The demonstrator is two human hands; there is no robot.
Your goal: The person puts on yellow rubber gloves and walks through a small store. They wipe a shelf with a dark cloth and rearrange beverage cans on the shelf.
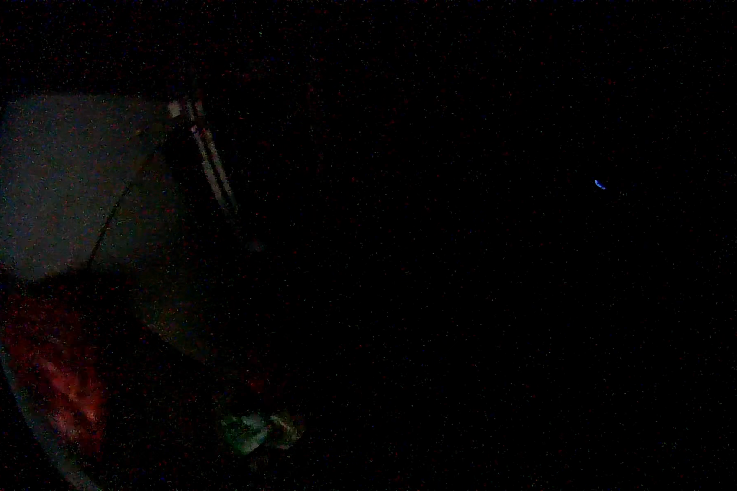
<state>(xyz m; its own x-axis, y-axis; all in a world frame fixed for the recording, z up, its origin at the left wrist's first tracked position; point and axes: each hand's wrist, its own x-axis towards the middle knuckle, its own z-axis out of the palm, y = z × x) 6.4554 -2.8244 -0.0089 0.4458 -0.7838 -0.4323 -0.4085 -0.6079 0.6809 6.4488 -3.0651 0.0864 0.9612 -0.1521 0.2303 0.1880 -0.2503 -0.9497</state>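
Almost everything is too dark to make out, and I cannot pick out either of my hands. Low in the view, left of centre, a small greenish, pale crumpled-looking thing catches faint light. A dim brownish patch lies right beside it; its kind does not show. Near the lower left edge there is a red, folded surface that looks like cloth.
A dim grey, flat surface fills the upper left, crossed by a thin dark slanting line. To its right run narrow pale strips. A tiny blue light glows far right. Darkness hides the rest.
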